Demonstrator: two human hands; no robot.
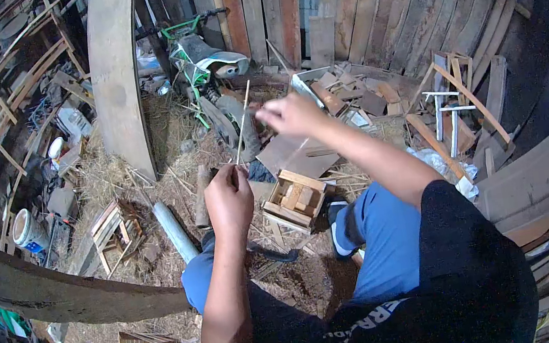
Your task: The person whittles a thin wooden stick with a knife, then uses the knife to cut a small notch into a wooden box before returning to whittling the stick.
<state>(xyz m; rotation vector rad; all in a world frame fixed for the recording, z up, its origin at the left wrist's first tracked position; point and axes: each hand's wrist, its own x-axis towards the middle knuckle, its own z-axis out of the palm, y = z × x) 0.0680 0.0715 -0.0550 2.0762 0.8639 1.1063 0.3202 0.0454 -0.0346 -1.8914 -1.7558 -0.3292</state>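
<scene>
Off to the left of the small wooden crate (286,217) and higher up, the left hand (227,191) pinches a thin stick (244,116) near its lower end; the right hand (295,116) is blurred, so I can't tell if it grips anything. A shoe (338,213) crowds the crate's right side, a pale pipe (175,231) lies left of it, and wood scraps (370,96) and a motorbike (193,67) sit beyond.

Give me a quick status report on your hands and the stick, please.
Left hand pinching thin stick, tilted. Right hand raised beside it, blurred. Wooden box below; nothing visibly blocking the stick.
</scene>
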